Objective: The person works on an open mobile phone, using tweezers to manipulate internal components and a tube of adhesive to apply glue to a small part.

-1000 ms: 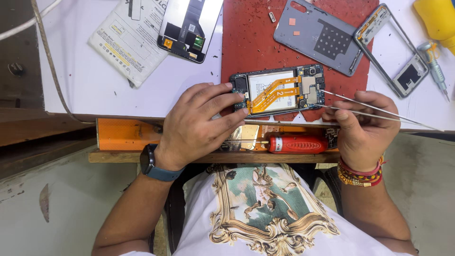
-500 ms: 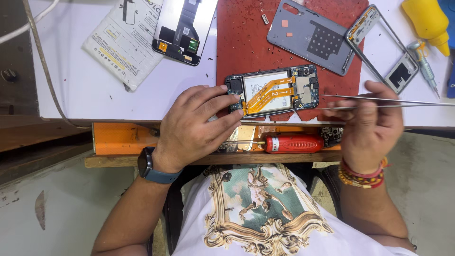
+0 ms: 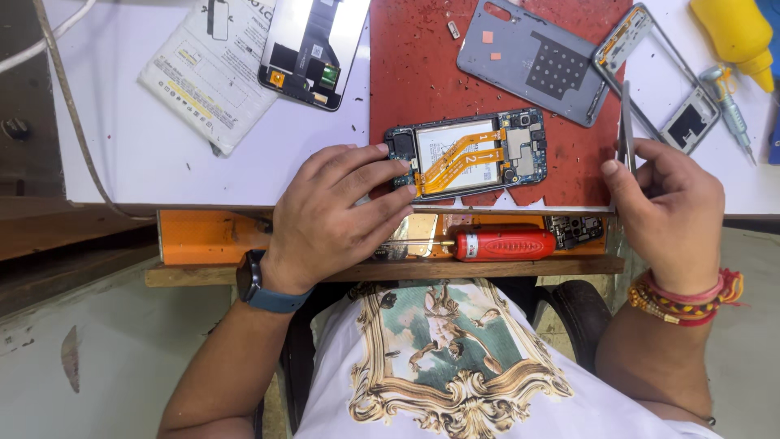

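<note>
Tweezers [image 3: 626, 122] now point up in the right hand [image 3: 670, 207], fingers pinched on them, lifted off the opened phone [image 3: 467, 153]; left hand [image 3: 337, 215] fingers spread, pinning it to the red mat [image 3: 422, 73].

Bench clutter on a white worktop [image 3: 122, 154] with a red mat [image 3: 414, 65].

A grey phone back cover [image 3: 532, 61] lies on the mat's upper right, just beside a bare phone frame [image 3: 650, 73] that rests on the white surface. A detached screen panel [image 3: 313, 45] sits face down near the top, partly over a white printed package [image 3: 203, 77]. A yellow bottle [image 3: 735, 32] stands at the top right corner, with a small silver screwdriver [image 3: 727, 102] near it. Below the worktop edge an orange tray [image 3: 203, 236] holds a red-handled screwdriver [image 3: 504, 244] and a small circuit board [image 3: 575, 229]. A white cable [image 3: 69, 106] runs down the left side.
</note>
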